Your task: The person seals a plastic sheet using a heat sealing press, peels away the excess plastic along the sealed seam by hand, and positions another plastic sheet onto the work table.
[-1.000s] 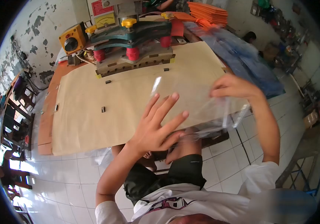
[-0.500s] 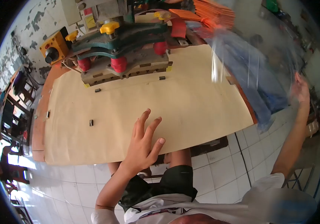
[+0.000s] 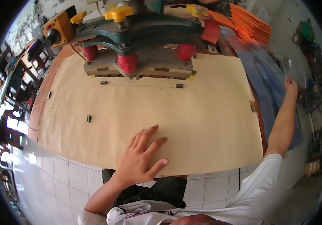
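Observation:
My left hand [image 3: 140,157] rests over the near edge of the tan sheet [image 3: 138,108], its fingers spread and holding nothing. At the far right my right hand [image 3: 291,85] is stretched out past the table, closed on a clear plastic sheet [image 3: 289,67] that is blurred. Below and beside that arm lies a pile of bluish plastic [image 3: 260,75]. Small dark blocks sit on the tan sheet, one at the left [image 3: 89,119], others in front of the press [image 3: 138,69].
Orange stacked sheets [image 3: 249,23] stand at the back right. The press has yellow knobs [image 3: 119,13] and red cushions [image 3: 127,63]. A yellow control box [image 3: 58,28] is at the back left. Part of another person's arm [image 3: 208,1] shows at the top.
My right hand has carried the clear plastic from over the tan sheet out to the right, above the bluish pile. My left hand has stayed near the front edge. The view has shifted toward the press.

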Demonstrator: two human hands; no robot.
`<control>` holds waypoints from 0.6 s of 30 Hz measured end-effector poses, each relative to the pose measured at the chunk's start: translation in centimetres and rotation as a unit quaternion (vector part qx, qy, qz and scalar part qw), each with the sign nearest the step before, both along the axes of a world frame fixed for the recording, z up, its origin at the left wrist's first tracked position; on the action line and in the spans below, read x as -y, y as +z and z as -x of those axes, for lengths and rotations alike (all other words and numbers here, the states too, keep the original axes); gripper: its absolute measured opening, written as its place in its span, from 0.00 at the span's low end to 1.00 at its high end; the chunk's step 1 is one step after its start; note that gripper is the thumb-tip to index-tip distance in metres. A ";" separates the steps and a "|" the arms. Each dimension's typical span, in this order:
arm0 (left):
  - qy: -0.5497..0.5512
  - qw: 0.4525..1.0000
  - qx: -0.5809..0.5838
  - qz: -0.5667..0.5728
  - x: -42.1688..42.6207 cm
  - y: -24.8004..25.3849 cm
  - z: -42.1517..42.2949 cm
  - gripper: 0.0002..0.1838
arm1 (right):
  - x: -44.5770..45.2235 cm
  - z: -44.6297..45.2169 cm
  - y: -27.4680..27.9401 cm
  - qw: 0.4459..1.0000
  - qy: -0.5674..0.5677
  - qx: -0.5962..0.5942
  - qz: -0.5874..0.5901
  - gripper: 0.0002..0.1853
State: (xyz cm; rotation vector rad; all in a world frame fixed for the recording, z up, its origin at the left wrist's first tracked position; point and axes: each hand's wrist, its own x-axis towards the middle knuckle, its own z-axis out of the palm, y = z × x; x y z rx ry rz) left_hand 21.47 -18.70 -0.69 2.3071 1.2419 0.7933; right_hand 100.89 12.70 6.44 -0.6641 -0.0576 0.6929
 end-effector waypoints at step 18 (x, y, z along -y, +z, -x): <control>-0.015 0.998 -0.038 -0.055 0.1 -0.4 0.0 0.27 | 1.1 -13.0 -7.7 0.524 -0.093 0.778 0.335 0.27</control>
